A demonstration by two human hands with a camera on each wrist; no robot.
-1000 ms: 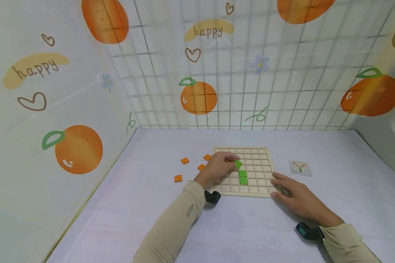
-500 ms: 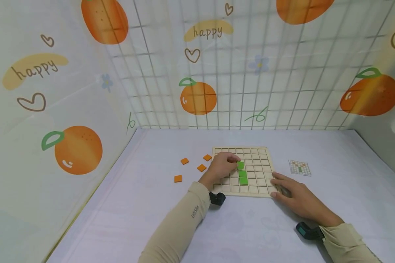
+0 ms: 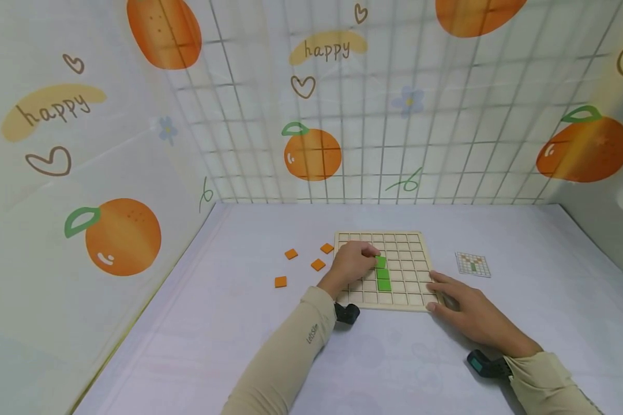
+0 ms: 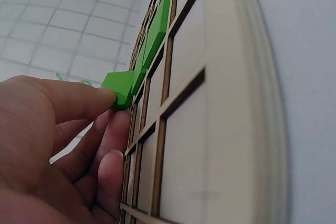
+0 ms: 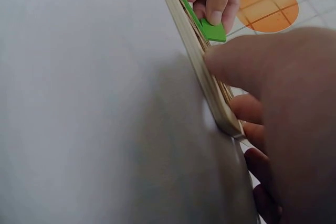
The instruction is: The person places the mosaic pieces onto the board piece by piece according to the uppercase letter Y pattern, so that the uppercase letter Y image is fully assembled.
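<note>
My left hand (image 3: 352,262) pinches a square green tile (image 4: 121,86) between thumb and fingers. That tile is tilted over the wooden grid board (image 3: 405,260), its lower edge right at the grid. Two more green tiles (image 3: 383,279) lie in neighbouring cells of one column, just nearer to me than the held one. My right hand (image 3: 469,308) rests at the board's right edge, fingertips and thumb touching the rim near the front corner. In the right wrist view, the right thumb (image 5: 231,61) lies along the board's edge.
Left of the board, several loose orange tiles (image 3: 281,282) lie on the white table cover (image 3: 239,346). A small card (image 3: 473,264) with a coloured grid pattern lies to the right of the board. Behind the table hangs a sheet (image 3: 311,115) printed with oranges.
My left hand has shifted slightly right, lowering and turning the green tile so it lines up with the other two. My right hand has stayed at the board's edge.
</note>
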